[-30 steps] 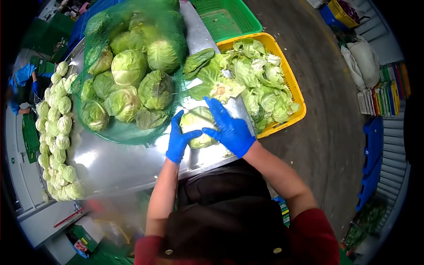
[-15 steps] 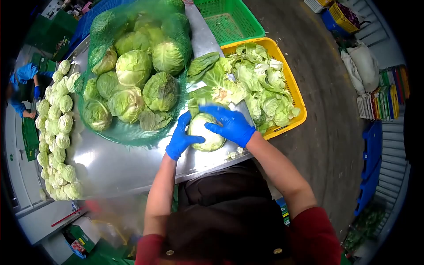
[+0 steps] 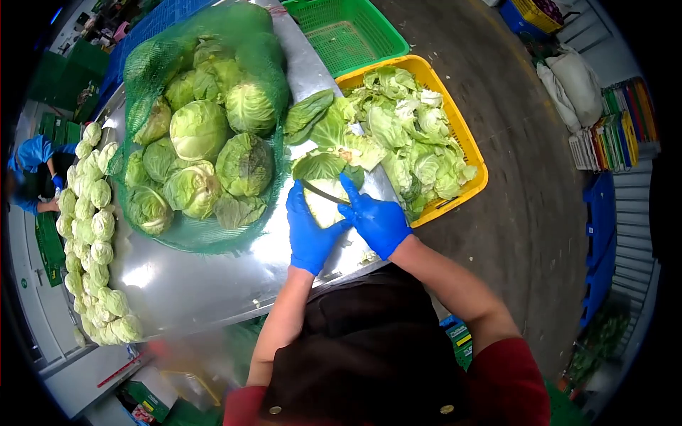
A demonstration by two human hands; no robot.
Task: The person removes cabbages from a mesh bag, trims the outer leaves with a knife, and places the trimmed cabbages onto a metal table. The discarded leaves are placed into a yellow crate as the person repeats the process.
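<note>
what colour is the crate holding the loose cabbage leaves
The crate is yellow; it shows in the head view.

I see a cabbage (image 3: 321,211) between the left hand (image 3: 312,231) and the right hand (image 3: 376,220), near the front edge of the worktop (image 3: 206,284), with a knife (image 3: 324,192) across it and loose leaves (image 3: 332,128) behind. To the left sits a net bag (image 3: 195,241) of more cabbages (image 3: 199,130), then a row of cabbages (image 3: 101,226). On the right is a leaf basket (image 3: 469,153), with another basket (image 3: 391,32) behind it.
</note>
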